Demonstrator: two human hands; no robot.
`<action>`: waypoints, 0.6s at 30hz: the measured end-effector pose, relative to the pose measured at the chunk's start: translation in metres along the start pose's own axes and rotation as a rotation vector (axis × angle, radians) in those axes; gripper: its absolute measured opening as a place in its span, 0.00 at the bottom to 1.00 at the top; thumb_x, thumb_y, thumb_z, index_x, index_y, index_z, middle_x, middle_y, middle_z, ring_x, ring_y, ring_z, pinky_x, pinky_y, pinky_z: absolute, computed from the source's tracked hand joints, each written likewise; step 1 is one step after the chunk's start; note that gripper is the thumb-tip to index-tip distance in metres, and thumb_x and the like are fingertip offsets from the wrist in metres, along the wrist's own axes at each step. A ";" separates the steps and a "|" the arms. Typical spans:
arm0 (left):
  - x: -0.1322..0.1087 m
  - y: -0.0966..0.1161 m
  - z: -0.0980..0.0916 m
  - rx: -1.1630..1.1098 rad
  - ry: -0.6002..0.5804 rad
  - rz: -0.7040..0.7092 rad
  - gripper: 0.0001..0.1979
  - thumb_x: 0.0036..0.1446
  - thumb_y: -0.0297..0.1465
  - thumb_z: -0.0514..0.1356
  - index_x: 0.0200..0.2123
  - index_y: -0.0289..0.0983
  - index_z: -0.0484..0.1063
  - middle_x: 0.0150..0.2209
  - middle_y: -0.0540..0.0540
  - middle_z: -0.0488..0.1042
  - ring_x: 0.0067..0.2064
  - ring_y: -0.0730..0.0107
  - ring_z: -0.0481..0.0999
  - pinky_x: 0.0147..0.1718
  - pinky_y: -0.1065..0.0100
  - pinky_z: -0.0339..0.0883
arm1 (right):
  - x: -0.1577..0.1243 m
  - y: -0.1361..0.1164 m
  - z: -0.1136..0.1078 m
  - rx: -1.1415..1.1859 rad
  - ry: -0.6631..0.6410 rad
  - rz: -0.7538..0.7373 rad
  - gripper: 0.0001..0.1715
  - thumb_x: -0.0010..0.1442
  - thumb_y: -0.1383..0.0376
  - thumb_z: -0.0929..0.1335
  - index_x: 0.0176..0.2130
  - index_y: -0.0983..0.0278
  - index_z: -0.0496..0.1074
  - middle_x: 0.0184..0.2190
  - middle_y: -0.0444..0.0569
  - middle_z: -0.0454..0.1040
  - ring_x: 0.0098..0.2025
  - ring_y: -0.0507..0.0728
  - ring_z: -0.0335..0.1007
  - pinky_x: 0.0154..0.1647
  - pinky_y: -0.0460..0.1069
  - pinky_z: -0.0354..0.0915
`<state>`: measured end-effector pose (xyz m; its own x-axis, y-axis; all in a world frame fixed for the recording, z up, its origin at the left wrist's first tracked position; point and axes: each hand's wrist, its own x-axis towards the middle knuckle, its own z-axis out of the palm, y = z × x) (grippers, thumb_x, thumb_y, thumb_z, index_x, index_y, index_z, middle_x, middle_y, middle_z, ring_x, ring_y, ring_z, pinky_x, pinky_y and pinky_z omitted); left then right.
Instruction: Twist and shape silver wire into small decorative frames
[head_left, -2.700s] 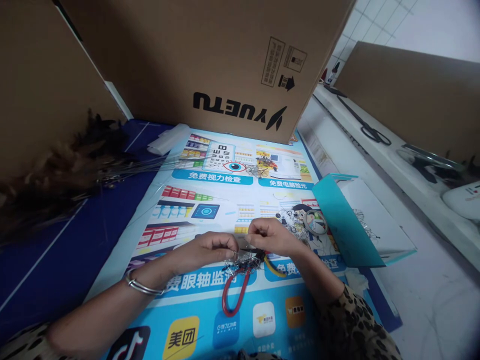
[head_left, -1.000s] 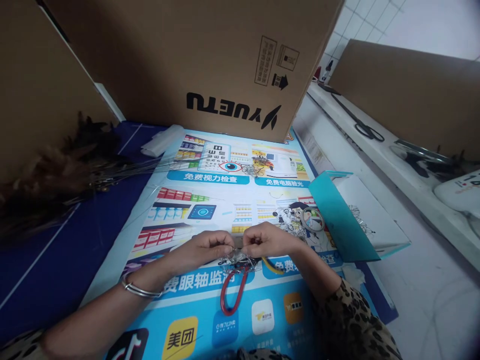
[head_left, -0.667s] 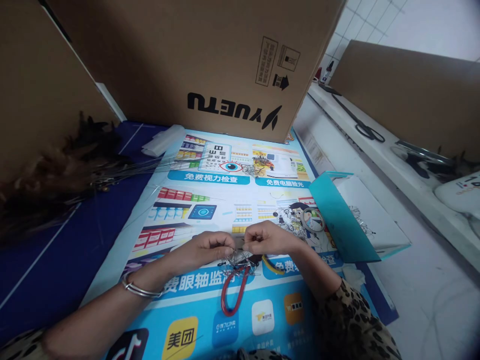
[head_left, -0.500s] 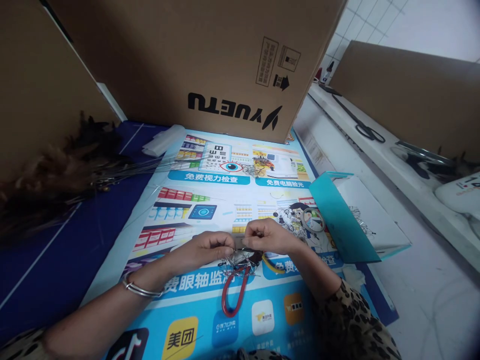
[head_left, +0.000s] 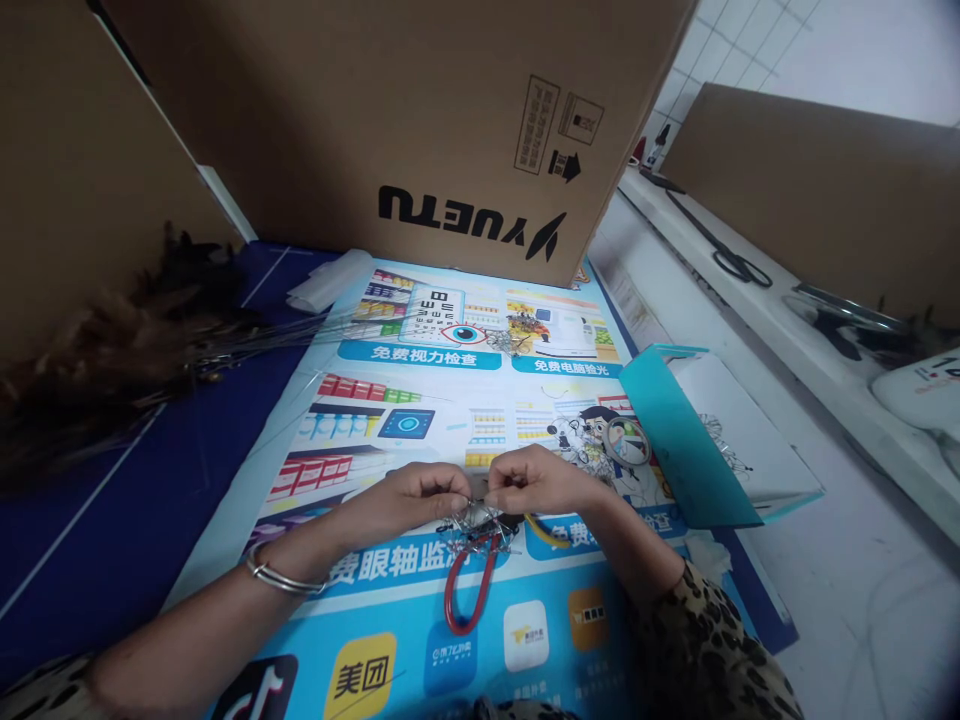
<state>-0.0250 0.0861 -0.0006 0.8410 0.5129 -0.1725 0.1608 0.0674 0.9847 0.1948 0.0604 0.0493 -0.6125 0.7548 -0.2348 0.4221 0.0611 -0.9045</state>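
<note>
I am looking down on a tabletop, its blue cover showing along the left edge. A large cardboard box is standing at the far edge, its lettering upside down (YUETU, as far as I am reading it). A printed sheet is covering the middle. A feather bundle is lying at the left edge, thin stems pointing inward; an open teal box is sitting by the right edge, wire pieces inside.

Toward the near edge, the left hand and the right hand are facing each other, each making a narrow pinch; I cannot tell whether a strand is lying between the fingertips. Just below them, on the sheet's nearer half, a red loop handle and a yellow handle are sticking out beside a wire tangle.
</note>
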 end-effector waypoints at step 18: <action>-0.001 0.001 0.002 -0.031 -0.028 0.015 0.10 0.56 0.36 0.56 0.35 0.34 0.68 0.29 0.50 0.65 0.29 0.76 0.61 0.28 0.74 0.56 | 0.000 0.003 0.001 0.074 -0.033 0.031 0.04 0.50 0.67 0.66 0.28 0.67 0.66 0.21 0.41 0.65 0.24 0.47 0.59 0.24 0.41 0.55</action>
<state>-0.0246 0.0843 0.0009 0.8572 0.4900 -0.1583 0.1328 0.0866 0.9874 0.1958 0.0599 0.0459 -0.6224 0.7334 -0.2733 0.3910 -0.0110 -0.9203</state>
